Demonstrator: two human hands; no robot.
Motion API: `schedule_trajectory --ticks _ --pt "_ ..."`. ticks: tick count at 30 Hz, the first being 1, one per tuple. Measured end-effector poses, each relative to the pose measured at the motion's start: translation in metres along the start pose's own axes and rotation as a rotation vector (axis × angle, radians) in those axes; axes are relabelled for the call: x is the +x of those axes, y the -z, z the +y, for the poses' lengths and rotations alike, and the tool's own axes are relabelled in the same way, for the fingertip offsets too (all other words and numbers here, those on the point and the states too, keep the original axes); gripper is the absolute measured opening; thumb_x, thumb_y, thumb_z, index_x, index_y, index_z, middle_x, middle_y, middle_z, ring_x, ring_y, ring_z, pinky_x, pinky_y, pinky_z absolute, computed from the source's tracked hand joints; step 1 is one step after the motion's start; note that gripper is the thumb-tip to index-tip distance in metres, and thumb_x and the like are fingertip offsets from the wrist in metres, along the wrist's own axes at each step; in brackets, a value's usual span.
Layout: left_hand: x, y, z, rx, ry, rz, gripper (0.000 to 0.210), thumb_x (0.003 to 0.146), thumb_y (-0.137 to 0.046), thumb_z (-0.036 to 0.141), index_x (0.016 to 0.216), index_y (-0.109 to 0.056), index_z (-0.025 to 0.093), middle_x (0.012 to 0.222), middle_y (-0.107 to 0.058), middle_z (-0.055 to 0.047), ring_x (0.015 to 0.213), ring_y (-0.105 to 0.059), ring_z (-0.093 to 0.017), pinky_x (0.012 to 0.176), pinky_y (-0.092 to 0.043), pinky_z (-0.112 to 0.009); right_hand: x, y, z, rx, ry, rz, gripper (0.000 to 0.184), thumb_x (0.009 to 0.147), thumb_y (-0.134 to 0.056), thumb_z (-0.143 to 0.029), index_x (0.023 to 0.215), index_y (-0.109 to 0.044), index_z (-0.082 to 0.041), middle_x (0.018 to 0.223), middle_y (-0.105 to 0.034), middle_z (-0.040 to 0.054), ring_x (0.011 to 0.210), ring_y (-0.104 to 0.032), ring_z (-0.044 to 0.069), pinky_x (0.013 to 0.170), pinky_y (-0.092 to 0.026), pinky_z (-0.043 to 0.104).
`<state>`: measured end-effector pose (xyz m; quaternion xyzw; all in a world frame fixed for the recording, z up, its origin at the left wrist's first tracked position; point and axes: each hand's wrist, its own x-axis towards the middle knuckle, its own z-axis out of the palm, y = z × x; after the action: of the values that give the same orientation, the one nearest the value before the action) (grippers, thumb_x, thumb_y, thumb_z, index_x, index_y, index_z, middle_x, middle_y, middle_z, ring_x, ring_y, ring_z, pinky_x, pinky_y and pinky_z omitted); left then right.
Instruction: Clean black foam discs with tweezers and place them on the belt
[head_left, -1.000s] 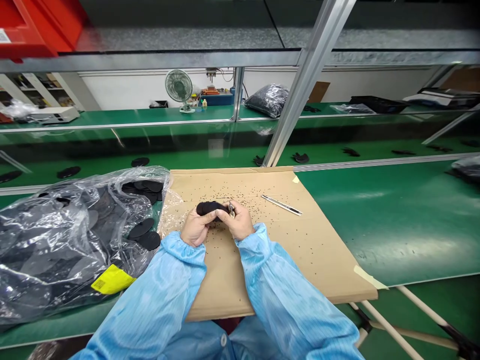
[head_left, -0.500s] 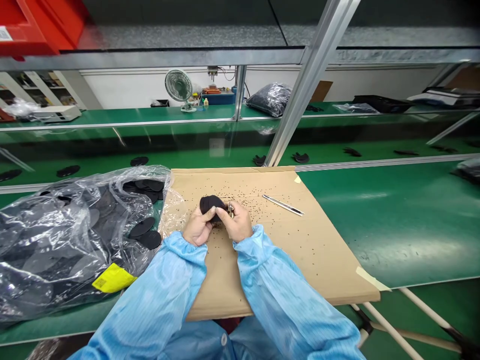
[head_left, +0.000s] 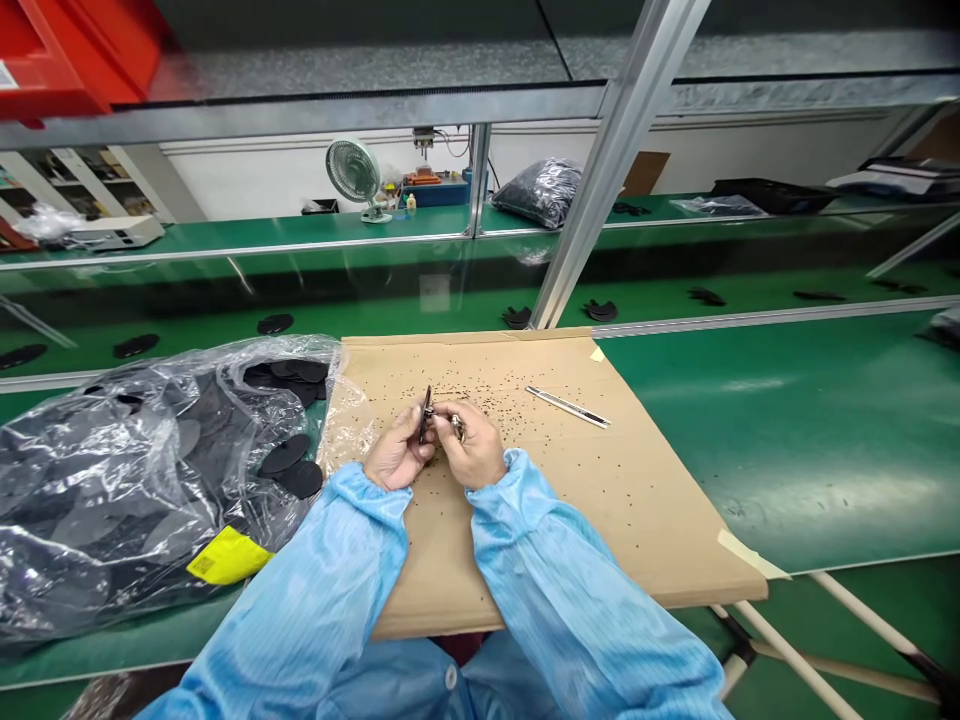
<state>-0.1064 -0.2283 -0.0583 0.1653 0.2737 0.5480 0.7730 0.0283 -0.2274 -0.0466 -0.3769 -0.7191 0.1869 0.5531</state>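
My left hand (head_left: 394,452) is closed on a thin black rounded piece (head_left: 426,412), which stands nearly edge-on to me above the cardboard sheet (head_left: 570,530). Close against it, my right hand (head_left: 478,446) is curled round a small shiny metal tool (head_left: 457,427); most of that tool is hidden by the fingers, so its kind is unclear. The right fingertips meet the face of the black piece. Tiny dark bits (head_left: 495,405) lie scattered on the cardboard around both hands. A slim utility knife (head_left: 568,407) rests to the right of them.
A large clear plastic bag (head_left: 150,500) of black oval pieces, with a yellow label (head_left: 229,556), lies at left. Loose ovals (head_left: 285,455) spill at its mouth. A metal post (head_left: 600,190) rises behind the cardboard. Stacked black pieces (head_left: 600,311) sit on the green belt (head_left: 375,310) beyond.
The black piece has turned from showing its broad face to standing almost edge-on. My right fingers have shifted slightly left against it; both hands keep their hold.
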Motion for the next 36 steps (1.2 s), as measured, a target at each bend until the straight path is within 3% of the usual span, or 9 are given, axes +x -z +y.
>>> schedule_trajectory --ticks 12,16,20,24,27,29,31,33,36 --pt "-0.004 -0.001 0.001 0.064 0.007 -0.047 0.043 0.065 -0.081 0.028 0.100 -0.057 0.019 0.074 -0.053 0.001 0.057 -0.048 -0.006 0.041 -0.034 -0.013 0.000 0.000 -0.002 -0.035 -0.014 0.002 0.014 0.087 -0.050 -0.024 0.088 -0.064 -0.021 0.082 -0.065 0.0052 0.081 -0.061 0.020 0.078 -0.049 0.034" --pt "-0.003 -0.002 -0.001 0.071 -0.021 -0.033 0.040 0.066 -0.080 0.027 0.097 -0.057 0.018 0.072 -0.054 0.002 0.056 -0.048 -0.006 0.041 -0.035 -0.014 -0.002 -0.004 -0.001 -0.036 -0.024 0.021 0.014 0.087 -0.050 -0.024 0.087 -0.064 -0.021 0.083 -0.066 0.0053 0.082 -0.060 0.019 0.078 -0.049 0.034" --pt "0.001 -0.004 -0.004 0.048 -0.141 0.071 0.034 0.067 -0.078 0.020 0.096 -0.059 0.016 0.076 -0.060 0.000 0.060 -0.054 -0.007 0.050 -0.044 -0.017 -0.002 -0.008 0.003 0.077 -0.117 0.062 0.014 0.086 -0.053 -0.028 0.090 -0.064 -0.020 0.086 -0.066 0.0048 0.079 -0.060 0.018 0.074 -0.048 0.031" --pt "0.016 -0.009 0.001 0.106 -0.283 0.317 0.036 0.064 -0.072 0.006 0.098 -0.060 0.015 0.095 -0.066 -0.006 0.080 -0.063 -0.013 0.070 -0.052 -0.025 0.002 -0.010 0.014 0.192 -0.363 0.255 0.019 0.082 -0.057 -0.037 0.084 -0.062 -0.018 0.070 -0.059 0.0008 0.062 -0.053 0.014 0.060 -0.044 0.027" --pt "0.040 -0.010 0.024 0.397 -0.463 0.524 0.037 0.066 -0.067 0.006 0.101 -0.059 0.016 0.096 -0.066 -0.007 0.086 -0.064 -0.017 0.080 -0.052 -0.032 0.005 -0.011 0.023 0.242 -0.523 0.437 0.025 0.076 -0.063 -0.039 0.084 -0.055 -0.017 0.063 -0.049 -0.0038 0.056 -0.047 0.011 0.055 -0.041 0.024" --pt "0.060 -0.009 0.051 0.724 -0.599 0.604 0.035 0.070 -0.064 0.009 0.105 -0.060 0.016 0.099 -0.066 -0.008 0.090 -0.063 -0.019 0.086 -0.050 -0.034 0.006 -0.013 0.027 0.261 -0.527 0.499 0.031 0.072 -0.066 -0.038 0.090 -0.052 -0.018 0.068 -0.047 -0.0042 0.058 -0.047 0.011 0.058 -0.043 0.024" --pt "0.080 -0.008 0.086 0.879 -0.687 0.635 0.037 0.070 -0.063 0.008 0.107 -0.062 0.016 0.106 -0.063 -0.009 0.103 -0.059 -0.021 0.098 -0.043 -0.035 0.004 -0.016 0.030 0.260 -0.493 0.510 0.035 0.071 -0.067 -0.037 0.096 -0.051 -0.018 0.075 -0.048 -0.0025 0.063 -0.050 0.011 0.063 -0.045 0.025" --pt "0.100 -0.007 0.120 1.374 -0.803 0.651 0.038 0.072 -0.060 0.008 0.109 -0.063 0.016 0.112 -0.059 -0.010 0.112 -0.053 -0.023 0.103 -0.037 -0.034 0.002 -0.019 0.032 0.242 -0.481 0.502 0.034 0.073 -0.065 -0.037 0.098 -0.050 -0.018 0.078 -0.049 -0.0008 0.068 -0.052 0.013 0.066 -0.046 0.027" --pt "0.130 -0.009 0.151 1.823 -0.771 0.639 0.057 0.070 -0.060 0.008 0.127 -0.054 0.015 0.128 -0.047 -0.014 0.118 -0.049 -0.025 0.104 -0.036 -0.032 0.001 -0.023 0.035 0.229 -0.512 0.496 0.032 0.077 -0.062 -0.039 0.099 -0.051 -0.018 0.080 -0.050 0.0010 0.070 -0.053 0.015 0.068 -0.046 0.028"
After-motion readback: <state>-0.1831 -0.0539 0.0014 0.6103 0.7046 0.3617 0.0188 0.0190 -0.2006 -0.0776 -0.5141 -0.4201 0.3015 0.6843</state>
